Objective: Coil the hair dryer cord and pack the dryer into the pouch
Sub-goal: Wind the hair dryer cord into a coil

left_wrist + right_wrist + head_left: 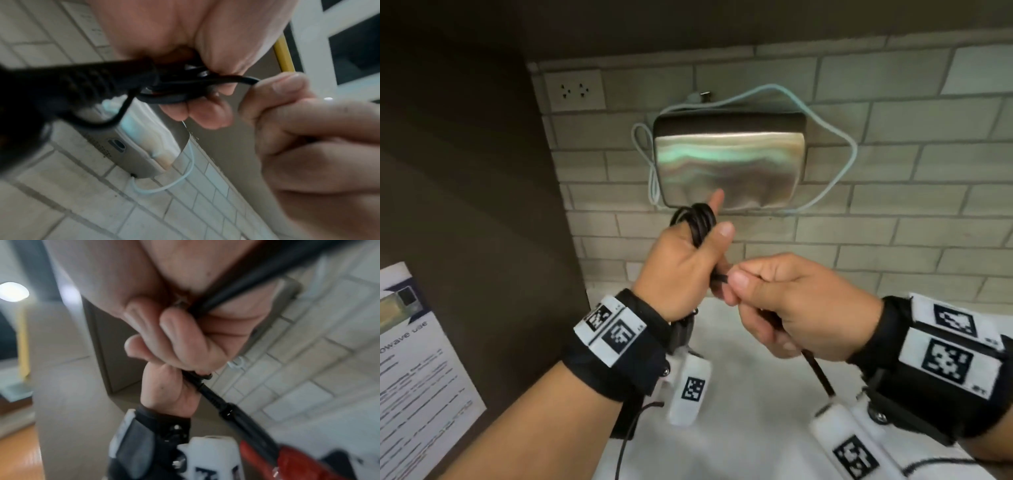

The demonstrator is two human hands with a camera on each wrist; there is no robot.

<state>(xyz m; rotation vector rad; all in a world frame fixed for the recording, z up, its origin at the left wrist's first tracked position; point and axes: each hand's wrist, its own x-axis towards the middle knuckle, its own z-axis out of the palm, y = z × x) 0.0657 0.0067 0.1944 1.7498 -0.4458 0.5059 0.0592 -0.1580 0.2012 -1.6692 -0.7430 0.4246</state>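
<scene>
Right hand [791,308] grip pinches black cord [820,371] tight near loose end. Left hand [681,270] grip wraps around loops of cord [697,219], first finger sticking out. Dryer hangs under left hand, mostly hidden from head view. To do well: keep loops same size, pull cord snug, not hard, tuck end in so loops stay. Shiny pouch [729,164] farther back by brick wall [893,192], light blue string [839,137] around it.

Both forearms raised in front, wrists strapped with black bands, left hand [685,265] fisted around the black cord [697,221], index finger pointing up, thumb extended, right hand [796,305] just beside it, thumb and fingers pinching the cord's loose run
</scene>
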